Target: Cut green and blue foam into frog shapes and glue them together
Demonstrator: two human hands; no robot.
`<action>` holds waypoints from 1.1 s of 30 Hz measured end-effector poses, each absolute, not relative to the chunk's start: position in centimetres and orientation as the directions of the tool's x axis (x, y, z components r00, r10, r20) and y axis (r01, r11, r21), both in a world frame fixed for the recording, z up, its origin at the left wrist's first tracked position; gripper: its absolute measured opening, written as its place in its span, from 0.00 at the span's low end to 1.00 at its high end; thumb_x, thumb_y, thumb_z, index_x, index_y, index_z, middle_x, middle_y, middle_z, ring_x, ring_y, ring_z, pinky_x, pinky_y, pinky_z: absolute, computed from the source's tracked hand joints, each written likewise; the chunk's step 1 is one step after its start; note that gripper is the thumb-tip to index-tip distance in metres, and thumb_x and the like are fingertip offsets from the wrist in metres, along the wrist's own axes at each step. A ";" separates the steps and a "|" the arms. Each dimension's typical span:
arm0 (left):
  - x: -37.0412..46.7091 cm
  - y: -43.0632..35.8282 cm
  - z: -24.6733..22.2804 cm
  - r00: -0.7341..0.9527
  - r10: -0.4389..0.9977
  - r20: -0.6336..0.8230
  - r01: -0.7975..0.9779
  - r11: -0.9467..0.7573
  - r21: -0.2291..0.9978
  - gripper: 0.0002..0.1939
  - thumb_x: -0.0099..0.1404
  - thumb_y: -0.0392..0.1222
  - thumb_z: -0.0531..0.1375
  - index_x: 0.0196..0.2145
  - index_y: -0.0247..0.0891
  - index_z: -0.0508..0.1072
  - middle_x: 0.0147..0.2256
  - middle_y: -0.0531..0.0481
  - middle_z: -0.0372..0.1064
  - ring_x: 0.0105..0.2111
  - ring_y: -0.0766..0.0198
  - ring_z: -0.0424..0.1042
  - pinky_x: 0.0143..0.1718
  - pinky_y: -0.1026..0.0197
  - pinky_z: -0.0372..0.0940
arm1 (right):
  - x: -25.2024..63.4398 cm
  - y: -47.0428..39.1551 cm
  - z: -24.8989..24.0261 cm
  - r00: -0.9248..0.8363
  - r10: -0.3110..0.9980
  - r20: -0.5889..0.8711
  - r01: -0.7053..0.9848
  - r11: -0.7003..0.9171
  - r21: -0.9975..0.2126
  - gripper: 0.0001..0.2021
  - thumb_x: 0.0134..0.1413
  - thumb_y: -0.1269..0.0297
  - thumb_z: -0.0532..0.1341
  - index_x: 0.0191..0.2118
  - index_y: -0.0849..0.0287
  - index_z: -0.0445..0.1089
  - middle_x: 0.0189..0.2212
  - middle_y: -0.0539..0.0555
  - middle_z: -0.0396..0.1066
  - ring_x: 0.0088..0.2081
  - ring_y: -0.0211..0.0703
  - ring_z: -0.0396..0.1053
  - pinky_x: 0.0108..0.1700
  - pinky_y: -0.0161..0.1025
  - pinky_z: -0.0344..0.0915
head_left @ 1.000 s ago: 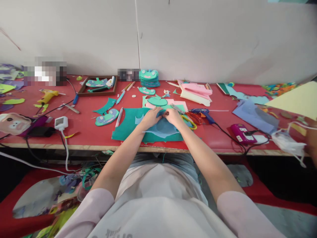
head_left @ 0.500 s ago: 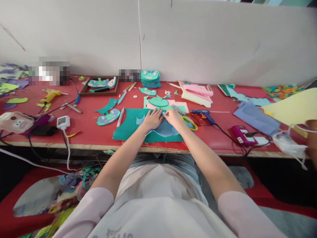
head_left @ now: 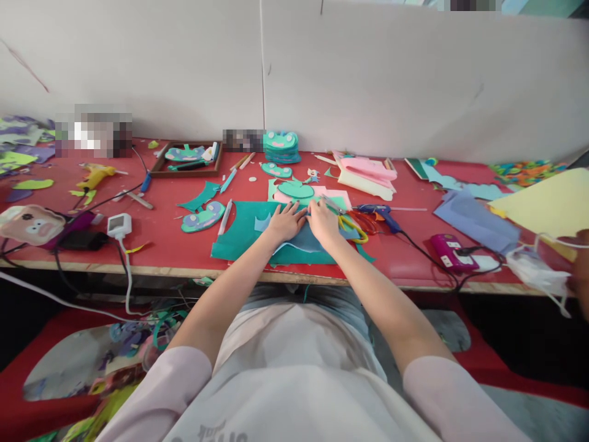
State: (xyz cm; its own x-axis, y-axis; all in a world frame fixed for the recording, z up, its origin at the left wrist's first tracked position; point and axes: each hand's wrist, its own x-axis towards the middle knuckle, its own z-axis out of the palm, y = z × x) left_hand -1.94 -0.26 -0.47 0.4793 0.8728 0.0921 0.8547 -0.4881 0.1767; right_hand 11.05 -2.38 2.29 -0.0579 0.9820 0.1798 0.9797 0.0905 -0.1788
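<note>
Along the red bench (head_left: 405,261), stacked frog faces (head_left: 281,147) look finished; the blue sheet (head_left: 301,242) seems unfinished, left hand (head_left: 286,222) spread flat over it, right hand (head_left: 323,222) curled, its hold unclear.

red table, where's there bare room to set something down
On the red table: front left, between the white box and the teal felt; front right, between that felt and the purple power strip; farther back, between the pink felt and the lilac-blue felt, beyond the blue glue gun. Crowded around the left hand and right hand.
</note>
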 end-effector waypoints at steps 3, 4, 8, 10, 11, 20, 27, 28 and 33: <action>-1.9 -0.2 -0.5 0.484 0.871 0.088 0.852 -0.492 0.178 0.25 0.71 0.48 0.41 0.61 0.43 0.59 0.65 0.44 0.47 0.65 0.50 0.48 0.63 0.42 0.43 | 10.9 -2.4 2.2 -0.102 0.985 0.137 0.981 0.123 -0.151 0.12 0.61 0.71 0.47 0.45 0.59 0.66 0.46 0.62 0.68 0.41 0.47 0.70 0.37 0.38 0.63; -1.9 -0.2 -0.5 0.484 0.870 0.087 0.852 -0.492 0.177 0.25 0.71 0.48 0.41 0.61 0.43 0.59 0.65 0.44 0.47 0.65 0.50 0.48 0.63 0.42 0.43 | 11.1 -2.3 2.1 -0.115 0.986 0.124 0.979 0.134 -0.156 0.12 0.62 0.71 0.47 0.44 0.59 0.66 0.45 0.61 0.69 0.41 0.47 0.70 0.38 0.38 0.63; -1.8 -0.2 -0.5 0.484 0.871 0.082 0.854 -0.491 0.170 0.25 0.70 0.49 0.41 0.61 0.44 0.59 0.65 0.44 0.47 0.65 0.51 0.47 0.63 0.41 0.43 | 12.0 -1.2 1.6 -0.125 0.990 0.070 0.964 0.138 -0.227 0.10 0.60 0.67 0.52 0.44 0.58 0.67 0.44 0.59 0.71 0.41 0.48 0.71 0.40 0.39 0.63; -1.8 -0.2 -0.5 0.486 0.870 0.085 0.852 -0.493 0.173 0.26 0.70 0.50 0.41 0.62 0.43 0.57 0.66 0.43 0.46 0.65 0.50 0.46 0.63 0.41 0.42 | 12.5 -0.6 1.6 -0.127 0.991 0.031 0.953 0.130 -0.275 0.09 0.59 0.67 0.54 0.43 0.58 0.68 0.44 0.59 0.72 0.43 0.48 0.71 0.42 0.40 0.63; -1.8 -0.2 -0.5 0.487 0.869 0.085 0.851 -0.494 0.177 0.26 0.70 0.50 0.41 0.63 0.42 0.56 0.66 0.42 0.46 0.65 0.50 0.46 0.62 0.41 0.42 | 12.6 -0.3 1.6 -0.126 0.992 0.008 0.947 0.122 -0.298 0.08 0.58 0.67 0.55 0.43 0.58 0.68 0.43 0.59 0.72 0.44 0.48 0.71 0.43 0.39 0.63; -2.0 -0.1 -0.2 0.503 0.863 0.046 0.848 -0.503 0.169 0.28 0.70 0.51 0.41 0.64 0.41 0.51 0.66 0.42 0.44 0.66 0.51 0.45 0.63 0.41 0.43 | 12.5 -0.3 1.9 -0.089 0.995 -0.034 0.933 0.072 -0.352 0.10 0.58 0.67 0.55 0.44 0.61 0.68 0.46 0.60 0.72 0.47 0.48 0.70 0.47 0.40 0.63; -1.8 -0.1 -0.2 0.496 0.868 0.023 0.854 -0.492 0.171 0.29 0.70 0.54 0.38 0.63 0.43 0.54 0.66 0.43 0.44 0.66 0.51 0.44 0.63 0.40 0.42 | 12.6 -0.8 1.4 -0.060 0.996 0.064 0.914 0.081 -0.398 0.12 0.56 0.69 0.57 0.46 0.62 0.64 0.40 0.60 0.73 0.41 0.47 0.71 0.43 0.41 0.64; -1.8 -0.1 -0.2 0.493 0.870 0.021 0.855 -0.489 0.174 0.29 0.70 0.54 0.38 0.63 0.43 0.54 0.66 0.43 0.43 0.66 0.51 0.44 0.63 0.39 0.42 | 12.6 -0.9 1.3 -0.055 0.994 0.093 0.912 0.088 -0.402 0.12 0.56 0.69 0.57 0.46 0.62 0.64 0.38 0.59 0.73 0.40 0.47 0.71 0.42 0.41 0.65; -1.8 0.0 -0.1 0.489 0.872 0.018 0.856 -0.484 0.183 0.29 0.69 0.55 0.41 0.63 0.43 0.54 0.66 0.43 0.43 0.66 0.51 0.44 0.63 0.40 0.42 | 13.7 -1.5 1.3 -0.081 0.978 0.193 0.843 0.170 -0.511 0.06 0.54 0.71 0.56 0.37 0.60 0.69 0.34 0.56 0.74 0.38 0.46 0.72 0.43 0.42 0.66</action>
